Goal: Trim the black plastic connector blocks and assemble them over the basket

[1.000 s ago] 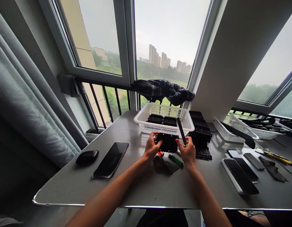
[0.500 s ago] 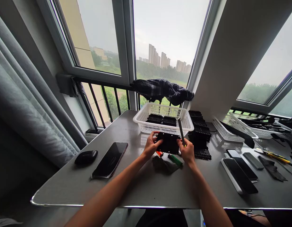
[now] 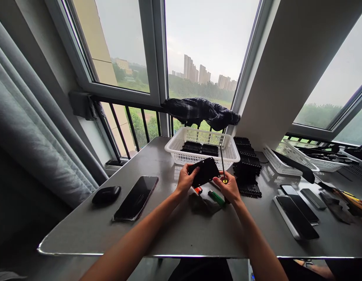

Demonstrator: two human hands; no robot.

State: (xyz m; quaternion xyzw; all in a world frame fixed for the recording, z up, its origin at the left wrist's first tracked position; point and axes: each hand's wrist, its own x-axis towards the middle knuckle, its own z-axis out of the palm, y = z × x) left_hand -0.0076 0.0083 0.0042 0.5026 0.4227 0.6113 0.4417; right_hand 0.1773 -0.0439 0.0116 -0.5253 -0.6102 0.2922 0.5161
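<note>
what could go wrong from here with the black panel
The thin tool standing up from the right hand, close beside the black panel, might scratch it. The panel, tilted in the left hand, could slip and drop onto the table, perhaps by the green lighter.

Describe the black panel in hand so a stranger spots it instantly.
On the grey table, find the white basket nearest the plaid cloth. Just this side of it, the left hand grips the black panel. Unlike the black pieces inside the basket and the black stack beside it, this one is hand-held and tilted.
</note>
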